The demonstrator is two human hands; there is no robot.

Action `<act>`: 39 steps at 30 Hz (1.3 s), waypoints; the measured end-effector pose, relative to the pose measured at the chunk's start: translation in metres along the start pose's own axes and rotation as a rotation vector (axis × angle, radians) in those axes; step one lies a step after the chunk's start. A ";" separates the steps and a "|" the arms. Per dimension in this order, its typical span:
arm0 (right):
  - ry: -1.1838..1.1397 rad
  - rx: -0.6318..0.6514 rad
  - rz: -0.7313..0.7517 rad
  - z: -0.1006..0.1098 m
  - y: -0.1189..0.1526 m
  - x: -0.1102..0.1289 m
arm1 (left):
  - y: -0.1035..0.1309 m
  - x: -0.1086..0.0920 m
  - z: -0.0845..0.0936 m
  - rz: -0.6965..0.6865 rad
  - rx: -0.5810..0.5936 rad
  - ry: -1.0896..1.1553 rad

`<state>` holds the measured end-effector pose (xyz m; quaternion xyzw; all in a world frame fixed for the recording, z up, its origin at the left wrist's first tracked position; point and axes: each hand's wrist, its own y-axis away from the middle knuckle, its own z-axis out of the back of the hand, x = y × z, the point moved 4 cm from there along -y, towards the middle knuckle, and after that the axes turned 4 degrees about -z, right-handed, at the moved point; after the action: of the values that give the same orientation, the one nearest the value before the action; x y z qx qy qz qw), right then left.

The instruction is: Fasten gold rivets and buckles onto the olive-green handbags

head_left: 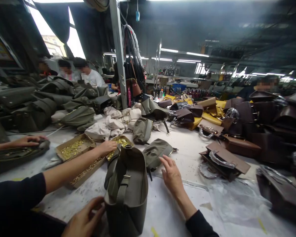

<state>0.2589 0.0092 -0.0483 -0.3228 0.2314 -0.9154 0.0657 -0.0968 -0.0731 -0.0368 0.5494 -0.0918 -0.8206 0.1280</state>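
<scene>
An olive green handbag (127,210) stands upright with its mouth open on the table before me. Its front strap carries a small metal buckle. My left hand (85,219) is at the bag's left side, fingers curled against its edge. To the right, my right hand (172,176) is open with fingers apart and holds nothing. Its fingertips are by an olive drawstring pouch (156,153); whether they touch it I cannot tell. Another person's hand (107,148) reaches into a box of gold-coloured hardware (123,141) behind the bag.
Another hand (31,141) rests on an olive bag at left. Cardboard trays (61,158) hold small gold pieces. Olive bags (27,112) are piled at left, cream cloth pouches (101,130) lie in the middle, and brown bags (224,161) stand at right beside clear plastic (236,200).
</scene>
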 end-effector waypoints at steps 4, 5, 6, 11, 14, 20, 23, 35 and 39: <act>0.248 0.212 0.273 -0.017 -0.019 0.019 | -0.005 -0.034 0.015 -0.190 -0.263 0.166; 0.279 0.246 0.321 -0.021 -0.023 0.023 | -0.006 -0.040 0.015 -0.240 -0.304 0.232; 0.302 0.269 0.360 -0.024 -0.027 0.025 | -0.007 -0.045 0.015 -0.288 -0.330 0.294; 0.356 0.293 0.499 -0.032 -0.033 0.023 | -0.014 -0.063 0.012 -0.438 -0.337 0.352; 0.373 0.252 0.553 -0.031 -0.031 0.018 | -0.017 -0.071 0.012 -0.456 -0.305 0.251; 0.386 0.185 0.543 -0.009 -0.036 0.007 | -0.025 -0.073 0.014 -0.433 -0.313 0.216; 0.252 0.111 0.419 0.015 -0.044 -0.003 | -0.028 -0.067 0.013 -0.420 -0.329 0.284; -0.699 -0.688 -0.123 0.134 -0.073 0.007 | -0.020 -0.067 -0.007 -0.199 -0.256 0.786; -0.520 -0.644 0.283 0.163 -0.062 0.095 | -0.020 -0.065 -0.011 -0.179 -0.250 0.819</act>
<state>0.2877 -0.0238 0.1454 -0.5115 0.5229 -0.6668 0.1425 -0.0650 -0.0343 0.0105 0.8155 0.1147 -0.5476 0.1479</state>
